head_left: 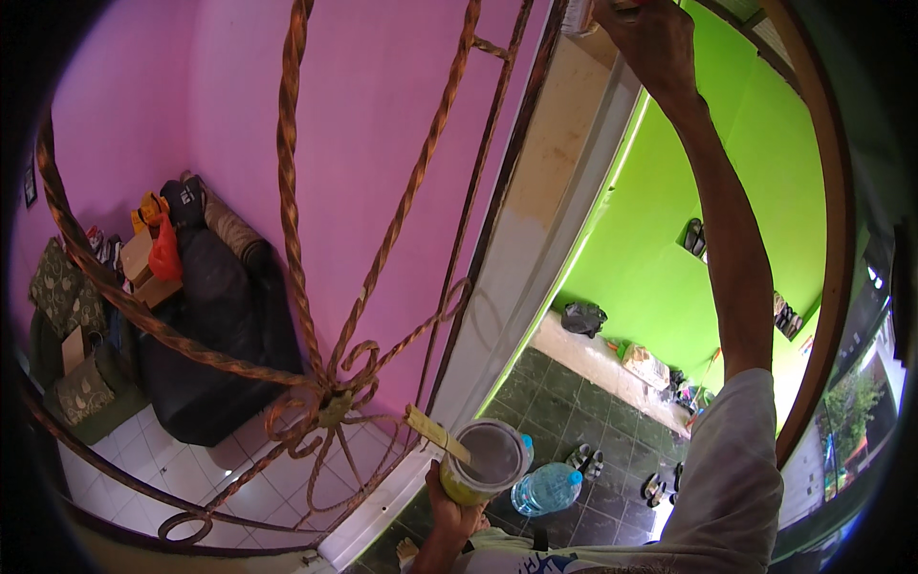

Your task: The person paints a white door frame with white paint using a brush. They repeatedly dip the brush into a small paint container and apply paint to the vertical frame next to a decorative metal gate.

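Note:
My left hand [451, 512] is wrapped round a paint can [469, 486] at the lower middle, holding it up with its open top toward me. Pale grey paint [495, 452] shows inside, and a flat wooden stick [438, 435] leans out over the rim. High at the top edge, my right hand [652, 46] is closed on a paintbrush [579, 17], partly cut off by the picture's edge. Its bristles are at the upper part of the wooden frame post [559, 134], which is bare tan above and whitish grey lower down.
A twisted metal grille [335, 397] stands left of the post, before a pink room with a black-covered sofa [215, 325]. Beyond the opening are a green wall [660, 258], dark floor tiles [602, 430], a large water bottle [547, 490] and sandals [593, 464].

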{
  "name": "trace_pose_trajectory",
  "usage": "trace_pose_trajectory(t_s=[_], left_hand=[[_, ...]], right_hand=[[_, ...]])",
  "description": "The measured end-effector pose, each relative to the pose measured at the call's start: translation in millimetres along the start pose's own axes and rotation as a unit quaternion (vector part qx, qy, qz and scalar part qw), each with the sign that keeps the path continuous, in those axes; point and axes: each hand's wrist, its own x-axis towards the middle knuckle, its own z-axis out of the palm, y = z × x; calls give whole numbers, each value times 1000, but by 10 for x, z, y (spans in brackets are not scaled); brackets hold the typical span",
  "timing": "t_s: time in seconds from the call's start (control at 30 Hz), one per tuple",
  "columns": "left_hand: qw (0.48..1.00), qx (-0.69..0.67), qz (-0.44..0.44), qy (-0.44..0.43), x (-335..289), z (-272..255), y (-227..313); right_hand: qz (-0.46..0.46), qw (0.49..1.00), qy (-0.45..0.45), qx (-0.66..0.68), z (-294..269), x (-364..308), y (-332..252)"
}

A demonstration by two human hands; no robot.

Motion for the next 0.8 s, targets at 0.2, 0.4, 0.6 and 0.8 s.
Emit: trace_pose_trajectory(t_s=[0.2,0.4,0.6,0.8], left_hand=[[1000,12,1,16,-7,33,4],[1000,10,-2,11,-25,-2,7],[1000,6,-2,21,-52,71,35],[1000,-4,-6,20,-33,45,26]], right_hand=[[-3,1000,-8,-15,2,-66,-34],[-16,1000,1,-7,-11,-114,-154],[-2,1000,-15,-2,-16,-171,-212],[8,1000,-28,-1,-35,-227,-243]])
